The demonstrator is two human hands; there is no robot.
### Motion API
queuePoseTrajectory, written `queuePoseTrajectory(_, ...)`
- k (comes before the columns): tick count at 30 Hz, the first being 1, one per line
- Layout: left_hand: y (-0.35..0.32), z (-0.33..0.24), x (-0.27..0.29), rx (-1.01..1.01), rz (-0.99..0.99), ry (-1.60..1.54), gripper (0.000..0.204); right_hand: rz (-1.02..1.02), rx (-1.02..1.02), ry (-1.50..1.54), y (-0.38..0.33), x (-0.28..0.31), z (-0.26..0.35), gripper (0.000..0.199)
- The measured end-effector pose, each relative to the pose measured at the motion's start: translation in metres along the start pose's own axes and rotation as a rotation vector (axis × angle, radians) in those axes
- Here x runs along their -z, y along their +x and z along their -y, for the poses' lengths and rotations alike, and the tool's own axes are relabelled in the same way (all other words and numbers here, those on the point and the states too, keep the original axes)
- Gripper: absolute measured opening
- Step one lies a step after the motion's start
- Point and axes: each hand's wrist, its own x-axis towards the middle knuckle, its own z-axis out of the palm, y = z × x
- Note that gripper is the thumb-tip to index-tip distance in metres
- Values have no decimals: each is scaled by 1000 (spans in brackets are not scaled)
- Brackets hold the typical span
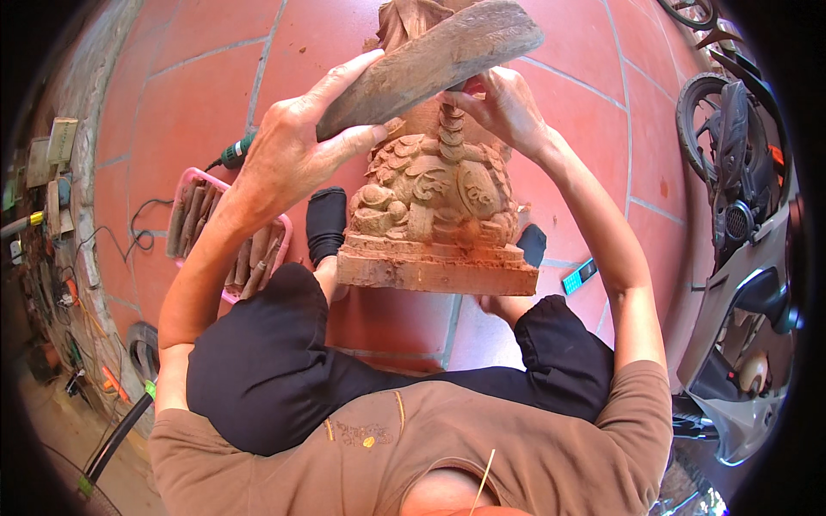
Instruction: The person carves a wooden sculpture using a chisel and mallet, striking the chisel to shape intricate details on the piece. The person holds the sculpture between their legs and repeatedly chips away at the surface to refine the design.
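Reddish-brown wood carving [434, 206], scrolled and stepped at its base, stands on the red tile floor [189, 112] between the seated person's feet, left hand [297, 150] gripping a wooden mallet [430, 60] above it, right hand [503, 107] closed on a mostly hidden chisel, pink tool tray [194, 211] left, scooter [744, 258] right.

The carved wooden statue [434, 206] is reddish-brown, its surface cut in scrolls, scales and curls, with a paler stepped base. The wooden mallet [430, 62] across it is a weathered grey-brown with streaky grain. The floor [185, 112] is terracotta-red tile with pale grey grout lines. A pink plastic tray [225, 232] holds brownish tools, probably chisels. The rotary tool [237, 153] behind the left hand [297, 150] is dark green. A teal phone-like object [578, 276] lies on the tiles. The motorbike [744, 258] is grey and black.
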Motion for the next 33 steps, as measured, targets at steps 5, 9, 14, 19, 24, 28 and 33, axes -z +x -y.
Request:
queuePoseTrajectory(5, 0, -4, -3, -37, -45, -17, 65, 4, -39, 51, 2, 5, 9, 28)
queuePoseTrajectory(9, 3, -3, -1, 44, 26, 32, 65, 7, -17, -3, -4, 4, 0, 30)
queuePoseTrajectory(14, 0, -2, 8, 134, 66, 46, 64, -40, -81, 105, -26, 15, -9, 30)
queuePoseTrajectory(19, -9, 7, 11, 181, 17, -97, 65, -146, -277, 290, -47, 25, -21, 33)
queuePoseTrajectory(24, -5, 9, 3, 239, -53, -227, 67, -157, -358, 289, -42, 18, -19, 29)
queuePoseTrajectory(28, -4, 5, 3, 289, -48, -243, 68, -271, -550, 569, -42, 9, -21, 32)
queuePoseTrajectory(33, -5, 5, 1, 302, -44, -269, 67, -388, -576, 700, -40, 3, -30, 29)
